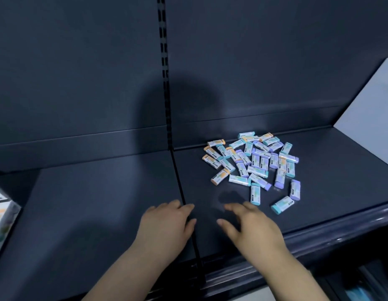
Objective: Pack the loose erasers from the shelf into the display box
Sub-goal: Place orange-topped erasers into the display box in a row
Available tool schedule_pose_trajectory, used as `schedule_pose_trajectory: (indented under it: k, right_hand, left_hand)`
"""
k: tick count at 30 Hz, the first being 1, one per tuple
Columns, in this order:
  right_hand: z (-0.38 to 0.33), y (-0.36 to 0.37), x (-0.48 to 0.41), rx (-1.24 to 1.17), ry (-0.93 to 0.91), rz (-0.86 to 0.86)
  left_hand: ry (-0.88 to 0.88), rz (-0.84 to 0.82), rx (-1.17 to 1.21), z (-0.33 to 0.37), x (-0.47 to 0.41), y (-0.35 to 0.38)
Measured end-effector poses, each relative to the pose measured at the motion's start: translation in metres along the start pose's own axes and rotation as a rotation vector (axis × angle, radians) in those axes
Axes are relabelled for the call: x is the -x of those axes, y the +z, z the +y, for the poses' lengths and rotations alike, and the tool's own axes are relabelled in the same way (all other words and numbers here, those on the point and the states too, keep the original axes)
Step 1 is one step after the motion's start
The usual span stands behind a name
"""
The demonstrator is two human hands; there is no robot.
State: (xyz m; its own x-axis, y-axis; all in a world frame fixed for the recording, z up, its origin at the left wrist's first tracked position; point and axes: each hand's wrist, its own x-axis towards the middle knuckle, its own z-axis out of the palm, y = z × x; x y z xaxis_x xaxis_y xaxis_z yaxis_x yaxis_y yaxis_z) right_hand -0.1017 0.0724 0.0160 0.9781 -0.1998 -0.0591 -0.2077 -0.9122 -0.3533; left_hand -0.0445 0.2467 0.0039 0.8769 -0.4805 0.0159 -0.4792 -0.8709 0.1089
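Several loose erasers (252, 162) in white sleeves with orange, teal or purple ends lie in a heap on the dark shelf (102, 203), right of its middle seam. One teal eraser (282, 204) lies apart at the heap's near right. My left hand (167, 224) rests flat on the shelf by the seam, fingers straight, holding nothing. My right hand (251, 227) hovers just right of it with fingers spread and relaxed, a short way in front of the heap and not touching any eraser. A corner of the white display box (2, 218) shows at the far left edge.
The shelf's dark back panel (254, 72) rises behind the heap, with a slotted upright (165, 72) down its middle. A pale grey side panel (371, 118) stands at the right. The shelf's front lip (319, 237) runs below my right hand, with a lower shelf beneath.
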Motion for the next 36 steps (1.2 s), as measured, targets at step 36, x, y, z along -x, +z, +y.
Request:
schedule_pose_trajectory:
  k: [36]
  right_hand:
    - [0.103, -0.05, -0.12, -0.041, -0.345, -0.109]
  left_hand:
    - [-0.337, -0.081, -0.006, 0.099, -0.09, 0.018]
